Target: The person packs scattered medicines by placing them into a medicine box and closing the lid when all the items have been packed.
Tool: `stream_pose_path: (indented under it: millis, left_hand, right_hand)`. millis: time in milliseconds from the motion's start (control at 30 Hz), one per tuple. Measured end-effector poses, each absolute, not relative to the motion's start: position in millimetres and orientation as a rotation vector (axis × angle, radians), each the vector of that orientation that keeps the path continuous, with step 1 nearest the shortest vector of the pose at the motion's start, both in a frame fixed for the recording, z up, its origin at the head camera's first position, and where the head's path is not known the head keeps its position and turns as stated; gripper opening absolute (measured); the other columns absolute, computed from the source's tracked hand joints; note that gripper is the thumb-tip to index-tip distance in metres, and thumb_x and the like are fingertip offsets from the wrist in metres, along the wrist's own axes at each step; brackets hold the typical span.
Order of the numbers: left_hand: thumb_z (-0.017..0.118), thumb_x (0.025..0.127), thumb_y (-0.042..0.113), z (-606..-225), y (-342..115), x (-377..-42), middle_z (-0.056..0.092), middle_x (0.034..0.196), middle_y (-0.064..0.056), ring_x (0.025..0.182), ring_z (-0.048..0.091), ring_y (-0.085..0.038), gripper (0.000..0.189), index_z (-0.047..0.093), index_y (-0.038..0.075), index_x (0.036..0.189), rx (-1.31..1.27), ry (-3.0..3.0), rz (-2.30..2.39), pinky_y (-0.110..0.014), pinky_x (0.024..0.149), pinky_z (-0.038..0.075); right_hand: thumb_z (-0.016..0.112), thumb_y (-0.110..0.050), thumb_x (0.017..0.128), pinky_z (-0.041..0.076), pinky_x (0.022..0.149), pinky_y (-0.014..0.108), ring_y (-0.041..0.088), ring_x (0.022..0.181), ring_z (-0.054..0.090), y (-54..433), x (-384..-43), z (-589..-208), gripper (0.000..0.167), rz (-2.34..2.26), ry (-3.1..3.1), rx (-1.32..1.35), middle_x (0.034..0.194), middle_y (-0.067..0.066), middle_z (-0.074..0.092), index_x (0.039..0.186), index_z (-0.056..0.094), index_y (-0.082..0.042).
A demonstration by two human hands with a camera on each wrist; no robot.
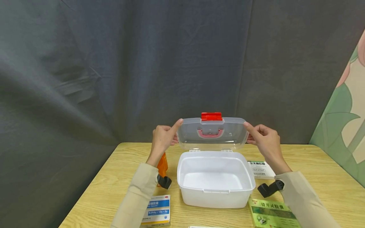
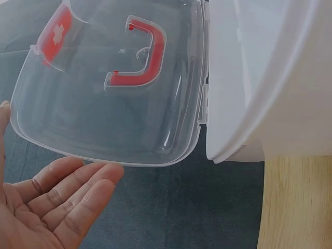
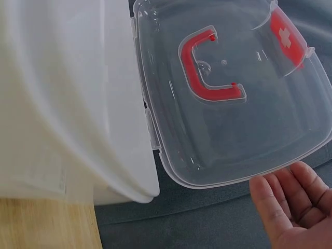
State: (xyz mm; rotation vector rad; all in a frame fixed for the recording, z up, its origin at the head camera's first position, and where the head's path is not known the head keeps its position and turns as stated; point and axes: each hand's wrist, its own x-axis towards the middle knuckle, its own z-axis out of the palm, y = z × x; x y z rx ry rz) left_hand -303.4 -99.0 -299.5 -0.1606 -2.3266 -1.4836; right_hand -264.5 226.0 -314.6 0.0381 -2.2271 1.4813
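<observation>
A first-aid box with a white base [image 1: 214,199] stands on the table, its clear hinged lid [image 1: 211,142] raised at the back. The lid carries a red handle [image 2: 158,54] and a red latch [image 1: 211,116] with a white cross. At the lid's left corner, my left hand [image 1: 164,136] has its thumb on the upper rim and its fairly straight fingers by the side rim. Opposite it, my right hand [image 1: 266,139] touches the right corner likewise; in the right wrist view its fingertips [image 3: 262,188] meet the rim. Nothing shows inside the base.
A blue-and-white medicine box [image 1: 158,211] lies front left, and an orange item [image 1: 162,165] stands behind my left wrist. On the right are a white medicine box [image 1: 261,170] and a green one [image 1: 272,212]. A dark curtain [image 1: 182,63] hangs behind the table [image 1: 105,190].
</observation>
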Motion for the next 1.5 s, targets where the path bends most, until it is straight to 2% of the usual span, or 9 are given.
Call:
stream_pose_path:
  millis: [167,367,500,667,800,1200,1300,1400,1500]
  left_hand:
    - [0.058,0.072,0.081,-298,-99,-305,0.066,0.059,-0.008,0.047,0.064,-0.018,0.081,0.068,0.001,0.061,-0.155,-2.326,-1.486,-0.039,0.053,0.058]
    - [0.057,0.07,0.083,-296,-96,-306,0.065,0.058,-0.008,0.046,0.064,-0.017,0.083,0.068,0.001,0.061,-0.132,-2.335,-1.489,-0.037,0.051,0.057]
    - [0.057,0.071,0.082,-295,-96,-307,0.065,0.058,-0.008,0.046,0.064,-0.018,0.083,0.067,0.001,0.06,-0.13,-2.334,-1.485,-0.031,0.047,0.055]
    - [0.056,0.07,0.084,-295,-96,-310,0.064,0.056,-0.007,0.05,0.066,-0.025,0.084,0.067,0.001,0.06,-0.104,-2.337,-1.49,-0.039,0.052,0.057]
    - [0.055,0.069,0.085,-294,-95,-312,0.064,0.056,-0.007,0.051,0.066,-0.026,0.084,0.067,0.002,0.06,-0.078,-2.336,-1.491,-0.044,0.056,0.058]
    - [0.055,0.07,0.084,-297,-92,-314,0.065,0.059,-0.01,0.056,0.068,-0.033,0.085,0.065,0.0,0.062,-0.067,-2.333,-1.533,-0.032,0.048,0.056]
    - [0.055,0.07,0.085,-297,-92,-314,0.065,0.059,-0.01,0.056,0.068,-0.032,0.085,0.064,0.0,0.063,-0.074,-2.332,-1.532,-0.033,0.049,0.056]
    - [0.059,0.07,0.082,-297,-93,-313,0.065,0.06,-0.01,0.055,0.068,-0.029,0.082,0.064,0.0,0.064,-0.084,-2.34,-1.534,-0.037,0.055,0.058]
    - [0.068,0.072,0.072,-298,-94,-313,0.066,0.061,-0.008,0.056,0.068,-0.025,0.072,0.066,0.001,0.066,-0.094,-2.372,-1.525,-0.04,0.058,0.058]
  right_hand:
    - [0.058,-0.052,0.093,0.053,0.068,0.016,0.007,0.075,0.064,226,-265,-315,0.059,1.473,-2.229,0.052,0.098,0.021,0.062,0.095,0.058,0.007]
    - [0.058,-0.052,0.093,0.054,0.068,0.017,0.007,0.074,0.066,227,-266,-314,0.058,1.478,-2.225,0.057,0.096,0.018,0.063,0.096,0.058,0.007]
    - [0.058,-0.05,0.093,0.054,0.067,0.017,0.008,0.075,0.067,228,-267,-313,0.057,1.483,-2.213,0.073,0.095,0.017,0.064,0.094,0.059,0.007]
    - [0.058,-0.049,0.094,0.054,0.067,0.018,0.005,0.075,0.066,228,-269,-314,0.055,1.48,-2.199,0.091,0.096,0.015,0.064,0.093,0.059,0.006]
    - [0.057,-0.048,0.095,0.055,0.067,0.019,0.006,0.075,0.066,227,-271,-315,0.054,1.479,-2.188,0.101,0.095,0.016,0.065,0.094,0.059,0.006]
    - [0.057,-0.048,0.095,0.055,0.065,0.021,0.007,0.074,0.067,226,-275,-316,0.055,1.489,-2.168,0.088,0.094,0.015,0.065,0.091,0.058,0.006]
    - [0.057,-0.05,0.094,0.055,0.065,0.021,0.007,0.074,0.066,225,-275,-316,0.056,1.486,-2.173,0.078,0.095,0.016,0.065,0.091,0.058,0.006]
    - [0.056,-0.051,0.094,0.055,0.065,0.021,0.006,0.073,0.066,226,-276,-316,0.057,1.479,-2.18,0.063,0.096,0.016,0.065,0.091,0.058,0.006]
    - [0.056,-0.052,0.094,0.055,0.064,0.021,0.005,0.073,0.065,226,-276,-316,0.058,1.48,-2.185,0.055,0.097,0.016,0.064,0.091,0.058,0.006]
